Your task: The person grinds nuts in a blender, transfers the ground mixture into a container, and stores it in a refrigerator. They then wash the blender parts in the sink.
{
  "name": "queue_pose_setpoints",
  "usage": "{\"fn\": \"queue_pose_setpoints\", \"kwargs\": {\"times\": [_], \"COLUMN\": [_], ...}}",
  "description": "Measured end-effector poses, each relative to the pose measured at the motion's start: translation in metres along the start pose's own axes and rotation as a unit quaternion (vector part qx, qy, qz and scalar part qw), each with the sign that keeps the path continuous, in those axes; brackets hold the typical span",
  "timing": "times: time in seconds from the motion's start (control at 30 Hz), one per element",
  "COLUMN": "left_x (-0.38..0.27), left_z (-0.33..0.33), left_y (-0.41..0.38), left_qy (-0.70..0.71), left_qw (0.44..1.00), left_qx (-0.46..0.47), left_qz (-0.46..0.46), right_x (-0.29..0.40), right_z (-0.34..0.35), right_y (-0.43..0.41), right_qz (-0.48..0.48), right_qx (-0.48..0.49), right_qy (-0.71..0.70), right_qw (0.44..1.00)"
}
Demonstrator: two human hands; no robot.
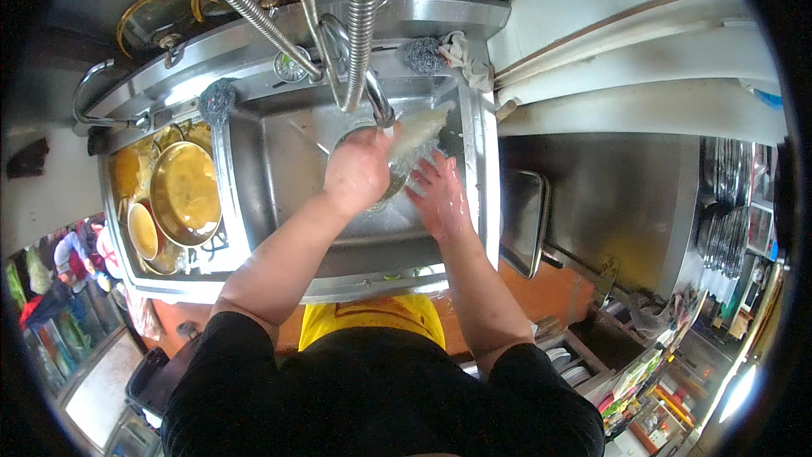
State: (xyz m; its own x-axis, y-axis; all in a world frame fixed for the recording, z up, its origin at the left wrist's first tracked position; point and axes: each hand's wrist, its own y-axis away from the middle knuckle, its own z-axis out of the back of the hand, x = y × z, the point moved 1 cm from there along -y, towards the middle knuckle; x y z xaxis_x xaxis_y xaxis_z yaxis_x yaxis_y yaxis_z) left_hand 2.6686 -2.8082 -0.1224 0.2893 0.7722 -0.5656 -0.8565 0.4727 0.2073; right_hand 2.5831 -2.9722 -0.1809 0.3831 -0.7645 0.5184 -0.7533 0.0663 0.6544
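Note:
Under the running faucet (379, 101) my left hand (358, 168) is closed on one end of a long, pale, wet item (422, 130), which cannot be told for sure. That item slants up and right inside the right basin of a stainless steel sink (298, 165). Just below it, my right hand (444, 197) has its fingers spread in the splashing water and holds nothing that shows. Beneath my left hand lies a round object, perhaps a bowl or strainer, mostly hidden.
The left basin holds a large metal pan (186, 193) and a smaller bowl (144, 230) in yellowish water. Steel scourers (217, 101) and a cloth (466, 60) lie on the sink's rim. Flexible metal hoses (365, 19) hang over the basin. People (76, 254) are at the far left.

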Motion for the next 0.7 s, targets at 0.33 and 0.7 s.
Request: {"fn": "queue_pose_setpoints", "kwargs": {"times": [0.33,0.7], "left_x": [0.101,0.094], "left_z": [-0.028,0.063], "left_y": [0.039,0.136], "left_qy": [0.623,0.5], "left_qw": [0.75,0.814], "left_qx": [-0.13,-0.272], "left_qz": [0.18,0.115], "right_x": [-0.036,0.009], "right_z": [-0.018,-0.096], "right_y": [-0.057,-0.06], "right_qz": [-0.078,-0.092], "right_qx": [0.124,0.184], "right_qy": [-0.193,-0.042], "right_qw": [0.97,0.978]}}
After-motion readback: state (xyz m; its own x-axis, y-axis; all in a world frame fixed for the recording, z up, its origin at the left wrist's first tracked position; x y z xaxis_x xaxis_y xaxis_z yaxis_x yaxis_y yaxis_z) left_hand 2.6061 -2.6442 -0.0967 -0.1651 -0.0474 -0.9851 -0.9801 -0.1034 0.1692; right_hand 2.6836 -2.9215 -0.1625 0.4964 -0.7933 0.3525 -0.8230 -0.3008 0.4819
